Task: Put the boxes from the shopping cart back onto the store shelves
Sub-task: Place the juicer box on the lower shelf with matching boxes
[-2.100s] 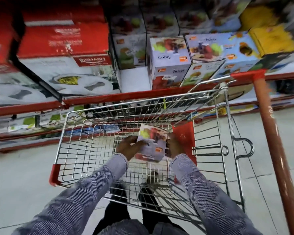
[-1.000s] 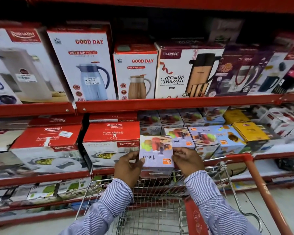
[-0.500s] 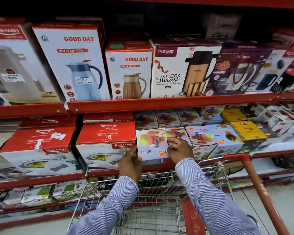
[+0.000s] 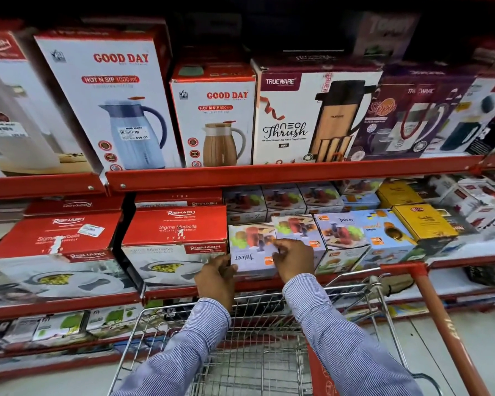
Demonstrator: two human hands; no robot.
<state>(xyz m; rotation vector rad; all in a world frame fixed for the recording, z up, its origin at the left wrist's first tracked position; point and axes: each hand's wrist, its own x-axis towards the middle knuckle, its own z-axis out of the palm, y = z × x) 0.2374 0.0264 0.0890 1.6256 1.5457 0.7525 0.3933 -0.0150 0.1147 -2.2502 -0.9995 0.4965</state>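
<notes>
A small lilac juicer box (image 4: 250, 248) printed with fruit and the word "Juicer" upside down rests on the middle red shelf (image 4: 269, 282), between a red Rishabh casserole box (image 4: 175, 241) and more juicer boxes (image 4: 340, 232). My left hand (image 4: 216, 277) grips its lower left corner. My right hand (image 4: 293, 257) holds its right side, fingers over the top face. Below my arms stands the wire shopping cart (image 4: 257, 352); the part of its basket in view holds no box.
The upper shelf (image 4: 269, 174) carries tall flask and jug boxes. Yellow boxes (image 4: 420, 221) sit right of the juicers. The cart's red handle post (image 4: 440, 318) slants down at the right. Low shelves with small boxes run at floor level on the left.
I lifted the juicer box out of the cart, raised it to the middle shelf and moved it forward into the gap beside the casserole box. My view rose from the cart to the shelves.
</notes>
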